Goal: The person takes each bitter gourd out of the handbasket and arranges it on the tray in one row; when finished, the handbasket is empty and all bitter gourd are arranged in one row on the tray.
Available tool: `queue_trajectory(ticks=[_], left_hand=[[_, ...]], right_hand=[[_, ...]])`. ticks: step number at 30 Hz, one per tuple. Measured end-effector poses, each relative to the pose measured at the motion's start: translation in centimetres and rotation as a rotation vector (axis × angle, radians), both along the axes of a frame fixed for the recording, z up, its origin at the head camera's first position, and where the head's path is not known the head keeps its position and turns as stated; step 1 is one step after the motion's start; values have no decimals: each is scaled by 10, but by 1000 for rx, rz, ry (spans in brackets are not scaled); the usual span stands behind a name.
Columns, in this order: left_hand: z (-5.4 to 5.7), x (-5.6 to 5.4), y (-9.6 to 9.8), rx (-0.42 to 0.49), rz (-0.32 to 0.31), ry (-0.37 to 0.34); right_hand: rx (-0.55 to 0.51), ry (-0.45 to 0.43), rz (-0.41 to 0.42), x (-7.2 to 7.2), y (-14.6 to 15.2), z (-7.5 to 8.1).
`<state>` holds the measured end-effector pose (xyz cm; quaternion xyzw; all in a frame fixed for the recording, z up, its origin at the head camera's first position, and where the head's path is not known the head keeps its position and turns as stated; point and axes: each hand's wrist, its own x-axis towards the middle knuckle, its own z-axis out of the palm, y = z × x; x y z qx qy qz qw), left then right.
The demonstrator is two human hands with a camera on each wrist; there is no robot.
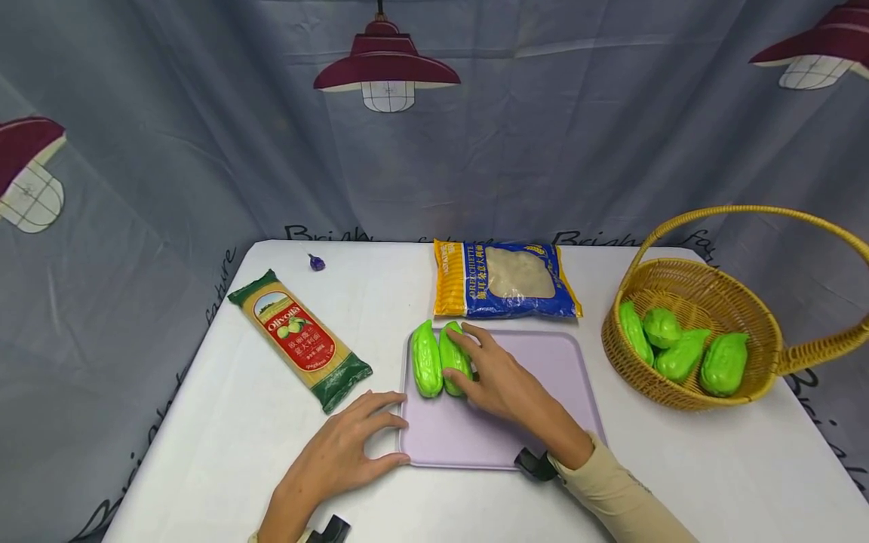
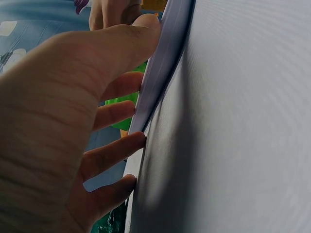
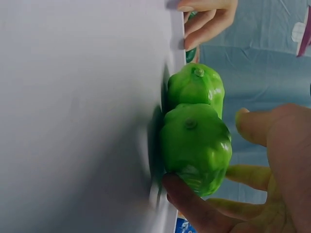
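Observation:
Two glossy green ribbed gourds (image 1: 426, 360) lie side by side at the left end of a pale purple tray (image 1: 529, 437). My right hand (image 1: 498, 377) spreads over the right-hand gourd (image 3: 194, 145). In the right wrist view its fingers touch that gourd's side, while the thumb stands off from the surface. My left hand (image 1: 349, 445) rests at the tray's left edge with fingers spread. Its thumb and fingertips meet the rim in the left wrist view, and nothing lies in its grasp.
A wicker basket (image 1: 770, 377) with several green gourds stands at right, its handle arching high. A blue and yellow pasta bag (image 1: 519, 279) lies behind the tray. Left of it are a green-ended spaghetti packet (image 1: 299, 339) and a small purple object (image 1: 316, 262). A grey curtain hangs behind.

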<state>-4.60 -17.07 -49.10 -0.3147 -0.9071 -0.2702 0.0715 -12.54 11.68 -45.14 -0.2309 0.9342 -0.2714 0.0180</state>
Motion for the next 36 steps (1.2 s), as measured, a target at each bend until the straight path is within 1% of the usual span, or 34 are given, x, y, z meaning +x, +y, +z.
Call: queue_trajectory(ticks=[9,13,18,23,29,32,36], left_hand=[[0,0,1,11,-3,-9],[0,0,1,5,3,-21],[0,0,1,1,7,-31],[0,-1,1,14,-1,-16],[0,0,1,8,-3,-16],[0,0,1,4,-2,-20],[0,0,1,13,-7,-9]], right_hand=[[20,-17,-25,-1,5,5],[5,21,-23,-3,9,7],[-14,70,-3,-4,17,6],[-13,92,-29,-5,33,8],[15,124,-104,-8,60,14],[-3,142,-125,-10,73,17],[-46,163,-130,-13,88,20]])
